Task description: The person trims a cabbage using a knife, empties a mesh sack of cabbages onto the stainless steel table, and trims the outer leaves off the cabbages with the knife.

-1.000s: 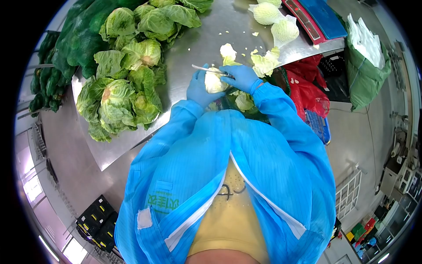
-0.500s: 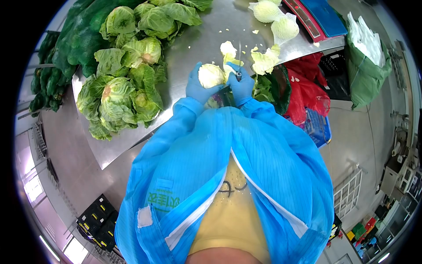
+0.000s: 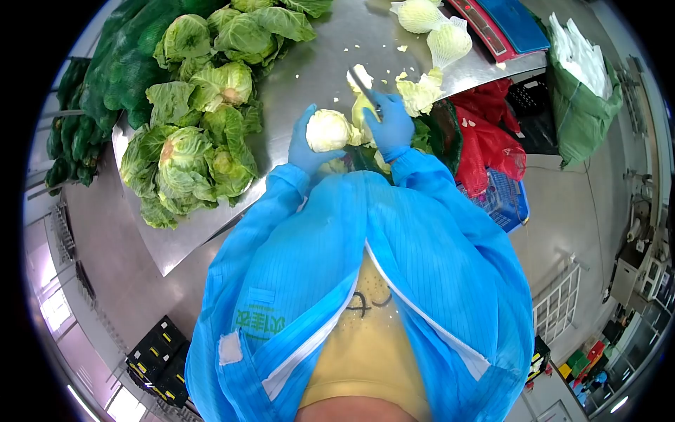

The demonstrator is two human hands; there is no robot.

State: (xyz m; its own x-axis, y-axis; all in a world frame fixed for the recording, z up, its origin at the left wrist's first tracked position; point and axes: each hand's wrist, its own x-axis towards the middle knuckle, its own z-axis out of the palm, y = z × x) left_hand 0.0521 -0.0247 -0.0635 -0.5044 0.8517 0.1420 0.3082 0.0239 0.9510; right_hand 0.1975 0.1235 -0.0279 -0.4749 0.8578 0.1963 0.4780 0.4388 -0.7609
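A pale, trimmed cabbage [image 3: 328, 131] rests in my gloved left hand [image 3: 303, 149], its fingers curled round the left side and underneath. My gloved right hand [image 3: 394, 128] is closed on a knife [image 3: 363, 86], whose blade points up and to the left over the metal table. Pale leaf pieces [image 3: 360, 116] lie between the cabbage and my right hand; whether that hand touches them I cannot tell. Beyond the knife, more loose leaves [image 3: 420, 91] lie at the table's right edge.
Untrimmed green cabbages [image 3: 186, 165] are heaped on the left of the steel table [image 3: 295, 77], beside green net sacks [image 3: 119, 63]. Net-wrapped cabbages [image 3: 450, 43] and a red-and-blue scale [image 3: 503, 28] stand at the far right. Red bags [image 3: 485, 141] and a blue crate [image 3: 503, 200] sit below the edge.
My right hand has moved slightly up and right, and the knife blade now tilts left. The cabbage in my left hand has shifted a little left and down and shows more of its side.
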